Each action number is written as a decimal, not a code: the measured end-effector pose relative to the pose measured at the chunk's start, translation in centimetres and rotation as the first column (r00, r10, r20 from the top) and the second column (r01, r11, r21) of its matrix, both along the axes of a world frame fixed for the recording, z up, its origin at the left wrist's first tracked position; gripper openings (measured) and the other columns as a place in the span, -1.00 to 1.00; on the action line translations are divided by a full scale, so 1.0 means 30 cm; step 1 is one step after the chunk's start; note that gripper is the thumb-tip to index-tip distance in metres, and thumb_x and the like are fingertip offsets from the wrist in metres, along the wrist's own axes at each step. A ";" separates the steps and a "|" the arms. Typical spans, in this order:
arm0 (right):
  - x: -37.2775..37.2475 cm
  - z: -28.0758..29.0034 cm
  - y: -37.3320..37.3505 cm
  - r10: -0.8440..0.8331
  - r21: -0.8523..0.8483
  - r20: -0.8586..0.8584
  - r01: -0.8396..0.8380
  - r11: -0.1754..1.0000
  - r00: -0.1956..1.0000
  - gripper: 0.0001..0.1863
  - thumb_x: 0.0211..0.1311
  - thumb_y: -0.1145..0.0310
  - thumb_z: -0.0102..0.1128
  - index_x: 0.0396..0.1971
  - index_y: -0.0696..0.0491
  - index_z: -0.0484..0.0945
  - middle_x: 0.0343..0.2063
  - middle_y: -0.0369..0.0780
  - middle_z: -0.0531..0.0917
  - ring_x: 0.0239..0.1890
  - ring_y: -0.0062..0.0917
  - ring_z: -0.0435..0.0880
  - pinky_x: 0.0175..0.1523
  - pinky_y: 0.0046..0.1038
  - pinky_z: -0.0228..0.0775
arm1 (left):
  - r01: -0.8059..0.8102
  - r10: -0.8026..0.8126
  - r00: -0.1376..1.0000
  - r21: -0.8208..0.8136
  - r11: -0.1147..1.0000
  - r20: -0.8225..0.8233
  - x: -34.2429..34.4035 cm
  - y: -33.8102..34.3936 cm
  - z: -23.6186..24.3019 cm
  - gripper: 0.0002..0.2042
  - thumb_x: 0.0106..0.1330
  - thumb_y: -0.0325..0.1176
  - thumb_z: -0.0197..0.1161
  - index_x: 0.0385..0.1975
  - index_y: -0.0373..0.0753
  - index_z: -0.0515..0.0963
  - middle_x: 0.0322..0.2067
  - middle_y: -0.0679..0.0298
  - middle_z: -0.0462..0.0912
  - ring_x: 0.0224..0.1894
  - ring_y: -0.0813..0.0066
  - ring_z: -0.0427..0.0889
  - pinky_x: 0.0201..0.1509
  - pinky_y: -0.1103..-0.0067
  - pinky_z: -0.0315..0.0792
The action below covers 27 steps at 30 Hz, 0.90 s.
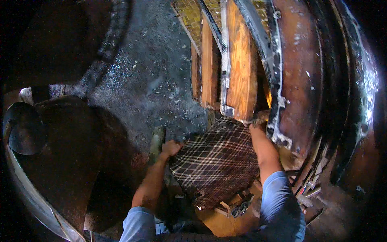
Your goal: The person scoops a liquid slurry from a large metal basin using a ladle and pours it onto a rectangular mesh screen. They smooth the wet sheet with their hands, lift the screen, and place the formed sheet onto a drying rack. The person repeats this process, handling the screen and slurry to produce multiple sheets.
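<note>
While the left hand (173,148) is closed on the left edge of a dark plaid piece (217,161) with pale crossing stripes, the right hand (257,123) reaches its upper right corner. That hand touches the piece there, but its fingers are too hidden to tell whether they are clamped on it. The plaid piece lies between the two forearms, in front of the person's body, its far edge just beside the near end of an orange-brown wooden board (240,60). More long boards, some with dark and whitish edges, stand alongside that one. Beyond the left hand, a greenish boot (157,139) shows on the grey, flecked floor (157,76). Below the plaid piece, small wooden pieces (231,205) lie near its lower edge.
</note>
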State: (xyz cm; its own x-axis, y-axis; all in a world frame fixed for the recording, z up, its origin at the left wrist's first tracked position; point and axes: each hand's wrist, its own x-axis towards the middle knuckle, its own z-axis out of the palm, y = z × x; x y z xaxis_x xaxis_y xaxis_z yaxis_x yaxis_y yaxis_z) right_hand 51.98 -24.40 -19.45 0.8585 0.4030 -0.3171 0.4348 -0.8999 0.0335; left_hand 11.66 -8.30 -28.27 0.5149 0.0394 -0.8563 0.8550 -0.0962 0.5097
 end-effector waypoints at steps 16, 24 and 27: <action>-0.151 0.709 -0.990 -0.854 0.495 -0.053 0.756 0.428 0.518 -0.58 0.15 0.50 -0.02 0.06 -0.02 0.34 -0.29 -0.03 0.61 -0.49 -0.19 0.62 -0.58 -0.24 0.43 | 0.032 -0.042 0.922 0.032 0.999 0.384 -0.300 -0.082 0.896 -0.83 0.14 -0.36 0.33 -0.33 -0.29 0.61 -0.50 0.12 0.61 -0.41 0.41 0.60 -0.27 0.47 0.46; -0.895 0.804 -2.246 -0.843 0.756 -0.486 0.595 -0.273 0.231 -0.63 0.32 0.23 -0.16 0.05 0.07 0.30 -0.09 -0.14 0.50 -0.02 -0.28 0.43 0.06 -0.03 0.30 | 0.819 -0.615 0.533 -0.172 0.548 0.581 -0.574 -0.803 1.221 -0.57 0.27 0.03 0.17 -0.36 -0.33 0.58 -0.40 0.10 0.63 -0.37 0.26 0.64 -0.30 0.39 0.46; -1.206 0.912 -2.519 -0.862 0.766 -0.477 0.562 -0.312 0.171 -0.63 0.32 0.24 -0.16 0.04 0.08 0.32 -0.08 -0.12 0.50 -0.03 -0.27 0.44 0.05 -0.05 0.30 | 0.965 -0.691 0.192 -0.008 0.261 0.697 -0.717 -1.189 1.279 -0.54 0.29 0.04 0.13 -0.34 -0.35 0.58 -0.29 0.07 0.63 -0.32 0.24 0.63 -0.25 0.34 0.46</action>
State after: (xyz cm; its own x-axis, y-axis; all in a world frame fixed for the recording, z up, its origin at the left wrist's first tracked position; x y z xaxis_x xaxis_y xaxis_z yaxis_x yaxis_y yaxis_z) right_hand 15.81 -99.98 7.91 0.6301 -0.7392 -0.2380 -0.4587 -0.1070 -0.8821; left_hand -9.85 -43.97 10.10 0.2885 -0.9227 -0.2557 -0.0184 -0.2723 0.9620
